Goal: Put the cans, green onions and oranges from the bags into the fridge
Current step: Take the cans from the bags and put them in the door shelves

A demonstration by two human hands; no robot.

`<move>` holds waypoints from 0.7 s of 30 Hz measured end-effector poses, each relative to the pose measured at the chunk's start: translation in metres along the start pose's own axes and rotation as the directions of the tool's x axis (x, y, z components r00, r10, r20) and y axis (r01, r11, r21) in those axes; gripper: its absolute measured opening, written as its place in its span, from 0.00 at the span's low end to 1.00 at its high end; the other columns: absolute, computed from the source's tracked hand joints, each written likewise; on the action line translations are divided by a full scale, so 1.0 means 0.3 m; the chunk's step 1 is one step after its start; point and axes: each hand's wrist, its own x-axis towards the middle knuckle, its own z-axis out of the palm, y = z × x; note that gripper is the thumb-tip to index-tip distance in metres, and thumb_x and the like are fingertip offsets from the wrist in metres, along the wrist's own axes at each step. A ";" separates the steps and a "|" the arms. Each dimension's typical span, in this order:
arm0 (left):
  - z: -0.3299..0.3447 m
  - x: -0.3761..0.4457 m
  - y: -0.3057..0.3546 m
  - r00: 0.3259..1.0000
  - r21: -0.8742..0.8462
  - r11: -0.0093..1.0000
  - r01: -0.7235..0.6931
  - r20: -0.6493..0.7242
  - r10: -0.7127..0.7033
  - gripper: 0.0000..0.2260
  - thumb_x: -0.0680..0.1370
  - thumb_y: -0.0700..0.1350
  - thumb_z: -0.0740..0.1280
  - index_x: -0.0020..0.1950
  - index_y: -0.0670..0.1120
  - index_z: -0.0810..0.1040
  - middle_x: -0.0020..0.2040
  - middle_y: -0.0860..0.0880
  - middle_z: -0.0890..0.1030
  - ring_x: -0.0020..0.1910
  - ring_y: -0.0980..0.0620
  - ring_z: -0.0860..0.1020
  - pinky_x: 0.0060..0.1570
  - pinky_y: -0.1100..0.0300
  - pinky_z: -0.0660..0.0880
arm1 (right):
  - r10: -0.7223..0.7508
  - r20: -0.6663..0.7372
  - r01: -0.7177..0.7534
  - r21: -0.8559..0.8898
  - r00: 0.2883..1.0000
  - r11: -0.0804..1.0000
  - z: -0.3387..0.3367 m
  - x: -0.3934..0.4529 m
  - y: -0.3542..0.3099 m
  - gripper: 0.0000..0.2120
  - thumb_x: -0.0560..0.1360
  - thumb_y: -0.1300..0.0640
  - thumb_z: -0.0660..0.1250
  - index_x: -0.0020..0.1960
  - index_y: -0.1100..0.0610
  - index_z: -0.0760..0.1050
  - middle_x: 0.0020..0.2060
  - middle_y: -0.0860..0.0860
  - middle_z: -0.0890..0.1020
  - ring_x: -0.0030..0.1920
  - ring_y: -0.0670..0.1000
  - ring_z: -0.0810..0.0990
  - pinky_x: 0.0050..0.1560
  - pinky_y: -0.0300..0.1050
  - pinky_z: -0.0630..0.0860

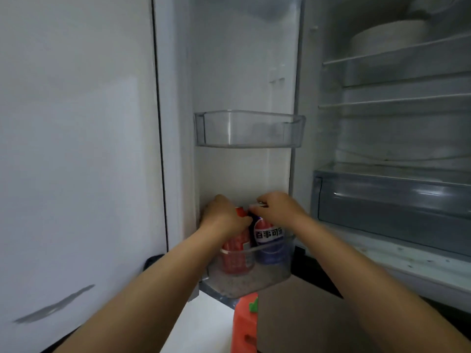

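Observation:
The fridge stands open, its door swung to the left. In the door's lower clear bin (254, 284) a red can (235, 253) and a blue can (269, 243) stand upright side by side. My left hand (221, 216) is closed over the top of the red can. My right hand (277, 207) grips the top rim of the blue can. No green onions, oranges or bags are in view.
An upper clear door bin (248, 129) holds nothing. To the right are wire-edged glass shelves (395, 101), a white bowl (387, 35) on the top shelf and a crisper drawer (392, 200). An orange-red object (244, 327) stands on the floor below the door.

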 end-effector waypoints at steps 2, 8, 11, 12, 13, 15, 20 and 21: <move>-0.005 -0.022 0.012 0.998 0.168 0.986 0.014 -0.061 -0.003 0.25 0.77 0.52 0.63 0.67 0.36 0.64 0.67 0.37 0.69 0.66 0.40 0.69 0.64 0.55 0.68 | -0.059 -0.017 0.056 -0.124 0.998 0.991 0.013 0.006 0.009 0.18 0.80 0.50 0.56 0.39 0.60 0.74 0.46 0.60 0.80 0.54 0.58 0.78 0.38 0.42 0.66; -0.002 -0.105 0.013 0.980 0.235 0.969 -0.070 -0.165 0.111 0.14 0.79 0.38 0.58 0.63 0.35 0.68 0.65 0.37 0.69 0.63 0.40 0.71 0.60 0.54 0.69 | -0.171 -0.008 0.169 -0.101 0.985 0.980 0.045 -0.011 0.014 0.22 0.82 0.55 0.48 0.75 0.58 0.55 0.69 0.61 0.67 0.67 0.58 0.68 0.65 0.47 0.66; -0.005 -0.154 0.024 0.967 0.258 0.957 -0.131 -0.180 0.181 0.12 0.78 0.35 0.57 0.58 0.33 0.73 0.61 0.35 0.73 0.61 0.40 0.72 0.57 0.55 0.68 | -0.152 0.040 0.154 -0.087 0.988 0.984 0.056 -0.030 -0.001 0.22 0.82 0.55 0.49 0.76 0.55 0.52 0.73 0.61 0.59 0.71 0.59 0.62 0.69 0.50 0.63; -0.009 -0.170 0.023 0.962 0.270 0.951 -0.152 -0.182 0.205 0.11 0.78 0.35 0.57 0.57 0.33 0.74 0.60 0.35 0.74 0.59 0.39 0.73 0.56 0.54 0.68 | -0.143 0.031 0.146 -0.092 0.989 0.985 0.059 -0.035 -0.003 0.23 0.82 0.55 0.49 0.76 0.55 0.52 0.73 0.61 0.57 0.71 0.60 0.61 0.70 0.52 0.63; -0.014 -0.187 0.016 0.958 0.295 0.941 -0.167 -0.178 0.226 0.11 0.78 0.36 0.57 0.56 0.34 0.75 0.59 0.35 0.74 0.58 0.39 0.73 0.55 0.54 0.68 | -0.135 0.008 0.135 -0.099 0.991 0.986 0.063 -0.043 -0.003 0.22 0.82 0.55 0.50 0.75 0.55 0.53 0.73 0.61 0.56 0.72 0.60 0.60 0.71 0.53 0.62; -0.029 -0.222 -0.005 0.945 0.382 0.908 -0.173 -0.195 0.263 0.12 0.78 0.39 0.57 0.56 0.36 0.75 0.58 0.37 0.75 0.58 0.40 0.73 0.54 0.54 0.68 | -0.125 -0.068 0.119 -0.087 0.990 0.989 0.068 -0.064 -0.001 0.22 0.81 0.56 0.51 0.74 0.58 0.57 0.72 0.62 0.59 0.71 0.60 0.61 0.69 0.52 0.63; -0.106 -0.319 -0.084 0.921 0.494 0.861 -0.118 -0.270 0.281 0.13 0.79 0.46 0.58 0.58 0.41 0.76 0.57 0.43 0.76 0.58 0.44 0.73 0.52 0.54 0.72 | -0.282 -0.328 0.296 -0.008 0.902 0.955 0.072 -0.152 -0.053 0.15 0.76 0.62 0.59 0.60 0.67 0.75 0.60 0.63 0.77 0.61 0.60 0.75 0.59 0.47 0.71; -0.129 -0.336 -0.105 0.923 0.502 0.859 -0.099 -0.276 0.268 0.14 0.79 0.46 0.58 0.58 0.41 0.76 0.57 0.44 0.76 0.58 0.45 0.73 0.52 0.55 0.72 | -0.332 -0.387 0.360 0.001 0.861 0.933 0.073 -0.176 -0.081 0.14 0.74 0.62 0.60 0.54 0.68 0.79 0.53 0.63 0.81 0.54 0.61 0.79 0.54 0.47 0.75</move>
